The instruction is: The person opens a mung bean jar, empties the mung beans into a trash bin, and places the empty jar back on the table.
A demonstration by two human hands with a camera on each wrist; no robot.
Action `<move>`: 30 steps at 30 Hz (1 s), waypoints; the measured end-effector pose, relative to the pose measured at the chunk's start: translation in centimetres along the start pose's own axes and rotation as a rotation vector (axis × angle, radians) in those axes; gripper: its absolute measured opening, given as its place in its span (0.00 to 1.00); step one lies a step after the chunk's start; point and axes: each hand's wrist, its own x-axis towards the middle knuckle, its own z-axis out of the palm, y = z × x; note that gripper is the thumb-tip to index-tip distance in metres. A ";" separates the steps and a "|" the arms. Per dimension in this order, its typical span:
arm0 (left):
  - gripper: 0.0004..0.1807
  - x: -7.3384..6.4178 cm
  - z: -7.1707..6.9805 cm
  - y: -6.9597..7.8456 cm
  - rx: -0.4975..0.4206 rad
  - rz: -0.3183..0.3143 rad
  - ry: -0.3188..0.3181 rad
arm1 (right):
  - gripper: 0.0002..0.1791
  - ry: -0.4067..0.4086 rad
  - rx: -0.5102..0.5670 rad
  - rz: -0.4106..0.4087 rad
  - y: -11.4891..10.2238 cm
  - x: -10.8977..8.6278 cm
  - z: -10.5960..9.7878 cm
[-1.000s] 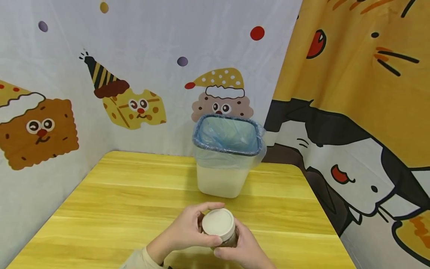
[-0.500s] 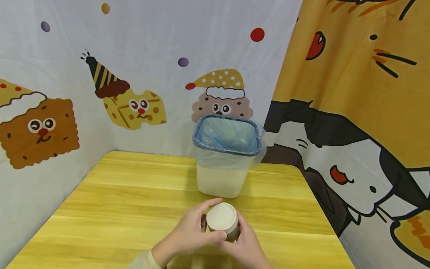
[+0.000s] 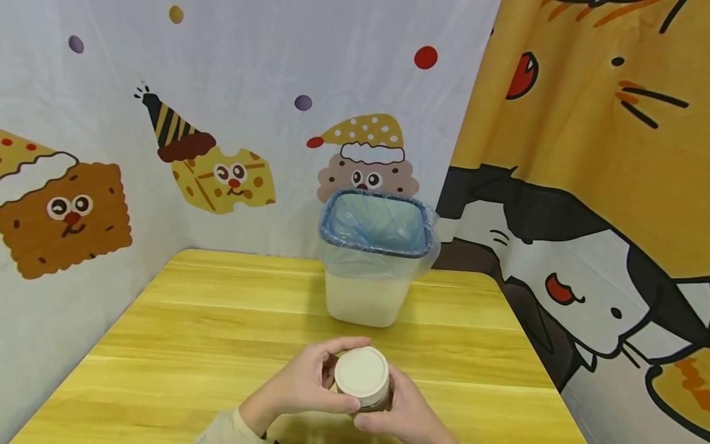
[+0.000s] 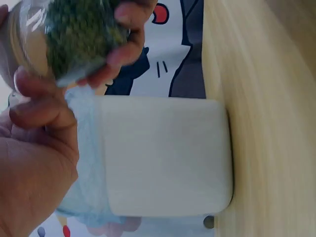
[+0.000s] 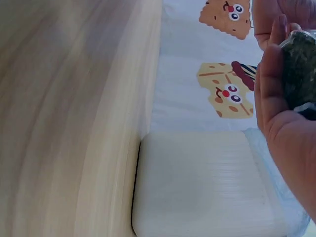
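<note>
A clear jar (image 4: pixel 79 37) with a cream lid (image 3: pixel 362 373) is held up over the near part of the table. Small dried green bits fill the body of the jar, as the left wrist view shows. My left hand (image 3: pixel 302 382) grips the lid's rim, thumb at the near side and index finger at the far side. Around the jar's body curl the fingers of my right hand (image 3: pixel 410 410), seen also in the right wrist view beside the glass (image 5: pixel 298 69). The lid sits on the jar.
Beyond the hands, a whitish bin (image 3: pixel 366 296) stands on the yellow wood-grain table (image 3: pixel 222 333). A pale blue plastic bag (image 3: pixel 377 265) lines it, folded over a dark blue rim. Printed cloth (image 3: pixel 249 61) hangs behind the table and along its right side.
The jar and both hands rose slightly away from me half a second ago, and now are back lower and nearer. Both hands have kept hold of it; the bin stays put.
</note>
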 end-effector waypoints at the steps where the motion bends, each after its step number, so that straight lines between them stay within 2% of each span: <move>1: 0.41 0.1 0.2 -0.1 0.013 -0.010 0.028 | 0.40 0.031 -0.027 -0.010 0.1 0.1 0.2; 5: 0.42 0.5 1.4 -0.4 0.143 -0.069 0.191 | 0.43 0.292 -0.268 -0.054 0.6 0.5 1.2; 7: 0.43 0.7 2.0 -0.6 0.191 -0.077 0.255 | 0.47 0.423 -0.363 -0.045 0.8 0.6 1.7; 9: 0.44 0.9 2.5 -0.7 0.196 -0.072 0.294 | 0.49 0.494 -0.402 -0.048 0.9 0.8 1.9; 14: 0.43 0.9 2.9 -0.8 0.128 -0.077 0.336 | 0.48 0.525 -0.399 -0.036 0.7 0.9 1.9; 20: 0.44 0.8 2.7 -0.5 0.088 -0.160 0.372 | 0.48 0.533 -0.418 -0.009 0.6 0.7 1.9; 27: 0.43 0.7 2.5 -0.6 0.118 -0.120 0.351 | 0.49 0.525 -0.402 -0.001 0.7 0.7 1.9; 30: 0.42 0.7 2.6 -0.7 0.120 -0.125 0.346 | 0.49 0.524 -0.412 -0.007 0.8 0.7 1.8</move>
